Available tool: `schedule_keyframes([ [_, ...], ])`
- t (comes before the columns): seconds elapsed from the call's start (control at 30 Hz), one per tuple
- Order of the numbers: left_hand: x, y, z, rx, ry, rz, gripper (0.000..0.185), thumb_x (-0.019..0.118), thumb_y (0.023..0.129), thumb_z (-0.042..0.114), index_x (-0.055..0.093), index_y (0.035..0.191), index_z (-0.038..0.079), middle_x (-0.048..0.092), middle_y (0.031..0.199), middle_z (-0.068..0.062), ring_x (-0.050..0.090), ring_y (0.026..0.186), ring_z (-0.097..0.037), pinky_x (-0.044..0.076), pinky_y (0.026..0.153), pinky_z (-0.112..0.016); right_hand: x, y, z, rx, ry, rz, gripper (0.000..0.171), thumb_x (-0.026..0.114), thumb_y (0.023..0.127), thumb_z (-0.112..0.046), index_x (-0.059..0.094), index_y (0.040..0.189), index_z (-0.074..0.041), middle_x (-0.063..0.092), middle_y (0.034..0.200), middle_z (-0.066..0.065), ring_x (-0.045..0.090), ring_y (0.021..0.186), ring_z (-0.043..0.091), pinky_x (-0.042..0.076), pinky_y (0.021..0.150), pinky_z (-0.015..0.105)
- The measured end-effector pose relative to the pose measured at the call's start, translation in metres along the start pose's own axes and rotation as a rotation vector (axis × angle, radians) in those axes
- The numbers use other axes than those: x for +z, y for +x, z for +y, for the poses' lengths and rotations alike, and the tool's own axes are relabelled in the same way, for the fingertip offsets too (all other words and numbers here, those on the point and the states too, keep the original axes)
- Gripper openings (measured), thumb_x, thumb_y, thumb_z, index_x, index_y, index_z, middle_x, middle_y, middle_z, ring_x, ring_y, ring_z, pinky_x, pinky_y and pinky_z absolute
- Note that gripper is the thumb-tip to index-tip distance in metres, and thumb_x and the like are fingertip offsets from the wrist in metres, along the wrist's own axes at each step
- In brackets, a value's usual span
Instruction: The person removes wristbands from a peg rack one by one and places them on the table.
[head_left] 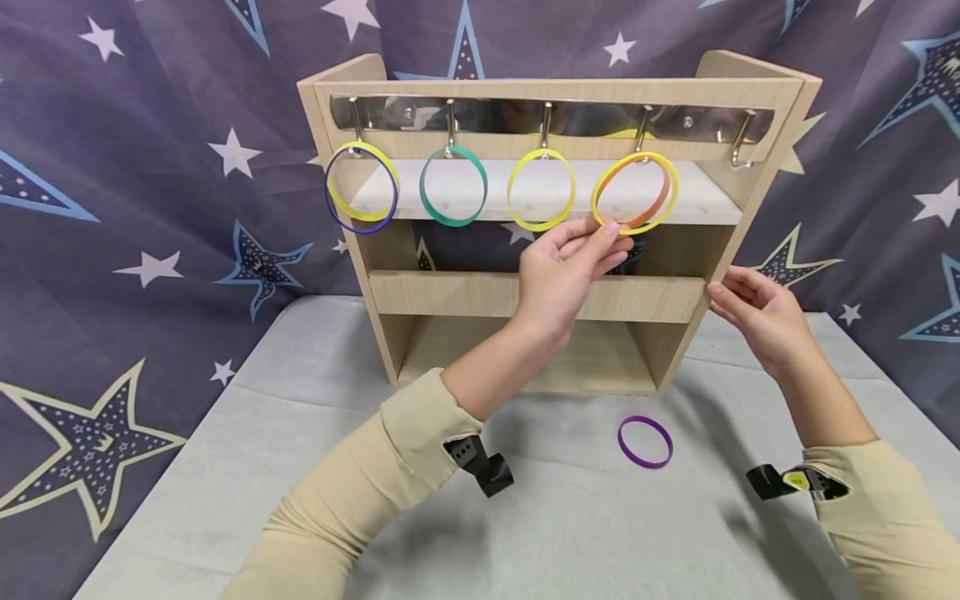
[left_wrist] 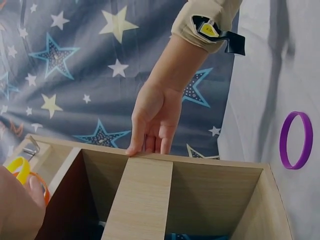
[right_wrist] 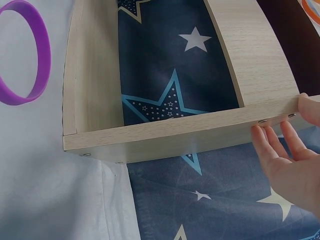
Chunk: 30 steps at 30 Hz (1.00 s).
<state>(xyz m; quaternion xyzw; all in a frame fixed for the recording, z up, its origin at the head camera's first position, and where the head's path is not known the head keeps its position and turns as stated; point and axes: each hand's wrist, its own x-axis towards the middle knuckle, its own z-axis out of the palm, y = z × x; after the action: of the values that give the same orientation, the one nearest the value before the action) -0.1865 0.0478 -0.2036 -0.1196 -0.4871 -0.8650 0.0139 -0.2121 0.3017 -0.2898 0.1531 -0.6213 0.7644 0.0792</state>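
Note:
My left hand [head_left: 558, 275] pinches the bottom of a yellow wristband [head_left: 673, 193], thumb in front. This band hangs around the fourth hook [head_left: 642, 129] together with an orange wristband [head_left: 660, 204]. At the right side of the wooden shelf unit [head_left: 442, 293], my right hand [head_left: 768, 321] touches the side panel [right_wrist: 190, 132]. Its thumb lies at the front edge and its fingertips rest along the outer face. On the grey cloth before the unit lies a purple wristband [head_left: 646, 442], also seen in the left wrist view [left_wrist: 296, 140].
Yellow and blue wristbands [head_left: 393, 208] share the leftmost hook. A green wristband [head_left: 454, 222] hangs on the second hook, another yellow wristband [head_left: 541, 226] on the third. The rightmost hook [head_left: 742, 142] is bare. A star-patterned curtain [head_left: 150, 208] stands behind the unit.

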Motion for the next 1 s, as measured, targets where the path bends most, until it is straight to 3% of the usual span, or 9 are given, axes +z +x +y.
schedule_keyframes([
  [0.37,0.001,-0.004,0.007,0.014,-0.026,-0.008,0.020,0.064,0.090,0.003,0.063,0.106,-0.008,0.069,0.105,-0.028,0.070,0.077,-0.012,0.062,0.084,-0.031,-0.001,0.000,0.000,0.009,-0.016,0.006,0.025,0.057,0.091,0.005,0.067,0.103,-0.014,0.069,0.090,-0.007,0.067,0.085,0.001,0.058,0.078,0.012],
  [0.57,0.000,-0.008,0.010,0.021,-0.013,-0.046,0.023,0.064,0.090,0.003,0.062,0.110,-0.009,0.069,0.101,-0.024,0.069,0.076,-0.010,0.061,0.085,-0.031,-0.001,-0.001,0.000,0.021,-0.011,0.016,0.026,0.056,0.092,0.006,0.067,0.103,-0.015,0.068,0.091,-0.007,0.066,0.085,0.001,0.058,0.078,0.012],
  [0.8,-0.004,-0.011,0.011,0.027,0.045,-0.072,0.028,0.063,0.091,0.003,0.061,0.116,-0.010,0.065,0.113,-0.032,0.068,0.071,-0.005,0.060,0.090,-0.037,-0.002,-0.001,0.000,0.026,-0.006,0.021,0.026,0.056,0.092,0.007,0.066,0.103,-0.015,0.068,0.091,-0.007,0.066,0.085,0.001,0.058,0.078,0.012],
  [1.0,-0.010,-0.014,0.010,0.024,0.079,-0.092,0.027,0.062,0.091,0.002,0.062,0.115,-0.009,0.064,0.117,-0.031,0.067,0.073,-0.005,0.059,0.092,-0.036,-0.002,-0.001,0.000,0.022,-0.013,0.021,0.026,0.056,0.091,0.006,0.066,0.103,-0.015,0.067,0.091,-0.007,0.066,0.085,0.001,0.058,0.078,0.012],
])
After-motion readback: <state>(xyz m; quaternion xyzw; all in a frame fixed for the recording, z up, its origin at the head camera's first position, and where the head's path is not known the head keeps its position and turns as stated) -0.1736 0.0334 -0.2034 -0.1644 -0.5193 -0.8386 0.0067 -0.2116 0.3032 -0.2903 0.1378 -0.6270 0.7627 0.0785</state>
